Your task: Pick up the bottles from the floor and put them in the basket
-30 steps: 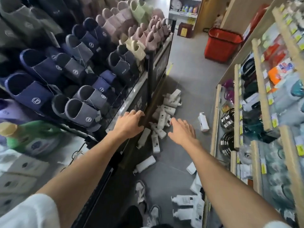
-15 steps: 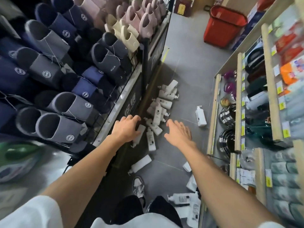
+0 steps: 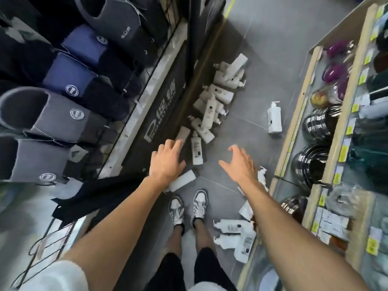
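Several white pump bottles lie in a pile [image 3: 212, 106] on the grey floor beside the dark display base. One bottle [image 3: 197, 149] lies between my hands, another [image 3: 182, 181] lies under my left wrist, and a lone one [image 3: 274, 118] rests near the right shelf. More bottles [image 3: 235, 234] lie by my right foot. My left hand [image 3: 167, 162] is open, fingers spread, above the floor. My right hand [image 3: 239, 163] is open too, palm turned inward. Neither hand holds anything. The basket is out of view.
A rack of grey and blue slippers [image 3: 69, 89] fills the left, above a dark display base [image 3: 159, 122]. Wooden shelves [image 3: 294, 127] with black bowls and goods line the right. My two feet in white sneakers [image 3: 188, 206] stand in the narrow aisle.
The view has tilted down and the red basket has left the frame. Both hands have dropped lower toward the bottles, and my feet have come into sight.
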`<state>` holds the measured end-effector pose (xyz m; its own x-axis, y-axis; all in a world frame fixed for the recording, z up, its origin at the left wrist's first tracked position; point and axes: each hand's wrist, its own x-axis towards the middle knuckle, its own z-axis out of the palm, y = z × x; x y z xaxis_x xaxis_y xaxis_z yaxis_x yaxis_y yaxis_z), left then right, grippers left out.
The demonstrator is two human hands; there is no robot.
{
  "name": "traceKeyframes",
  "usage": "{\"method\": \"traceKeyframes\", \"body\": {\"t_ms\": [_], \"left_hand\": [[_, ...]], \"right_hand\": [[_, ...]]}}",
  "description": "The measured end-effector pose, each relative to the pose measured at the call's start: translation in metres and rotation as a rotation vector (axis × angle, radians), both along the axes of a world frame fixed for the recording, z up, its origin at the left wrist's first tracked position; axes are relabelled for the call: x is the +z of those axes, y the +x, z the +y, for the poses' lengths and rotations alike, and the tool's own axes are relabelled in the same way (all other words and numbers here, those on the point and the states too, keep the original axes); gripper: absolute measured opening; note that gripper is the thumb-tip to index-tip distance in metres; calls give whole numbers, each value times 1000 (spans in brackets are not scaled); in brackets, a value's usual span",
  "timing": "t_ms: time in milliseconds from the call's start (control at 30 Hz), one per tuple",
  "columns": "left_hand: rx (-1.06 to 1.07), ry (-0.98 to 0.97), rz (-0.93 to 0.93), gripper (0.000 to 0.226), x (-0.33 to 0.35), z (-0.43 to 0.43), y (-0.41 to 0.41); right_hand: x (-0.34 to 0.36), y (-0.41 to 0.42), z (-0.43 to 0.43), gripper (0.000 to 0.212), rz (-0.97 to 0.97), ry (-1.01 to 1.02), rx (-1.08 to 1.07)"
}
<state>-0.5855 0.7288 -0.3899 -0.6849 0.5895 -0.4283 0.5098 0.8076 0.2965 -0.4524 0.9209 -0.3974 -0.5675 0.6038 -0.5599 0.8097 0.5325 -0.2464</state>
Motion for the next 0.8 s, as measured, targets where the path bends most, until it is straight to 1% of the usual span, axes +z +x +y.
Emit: {"method": "traceKeyframes", "body": {"t_ms": [167, 300, 367, 567, 733, 800], "left_hand": [[108, -60, -61, 69, -88, -5, 2], [133, -144, -128, 74, -163, -16, 12], [130, -162, -165, 74, -202, -22, 21], [77, -269, -268, 76, -367, -30, 57], [41, -303, -263, 77, -507, -26, 76], [57, -335, -275, 80, -560, -25, 80]], "right_hand": [[-94, -14, 11, 55, -22, -72, 1], [-174, -28, 13, 58, -72, -125, 25], [-210, -36, 13, 58, -62, -143, 34], [-373, -41, 12, 60, -83, -173, 60], [-515, -38, 18, 72, -91, -164, 27], [-566, -42, 19, 76, -79, -160, -7]]}}
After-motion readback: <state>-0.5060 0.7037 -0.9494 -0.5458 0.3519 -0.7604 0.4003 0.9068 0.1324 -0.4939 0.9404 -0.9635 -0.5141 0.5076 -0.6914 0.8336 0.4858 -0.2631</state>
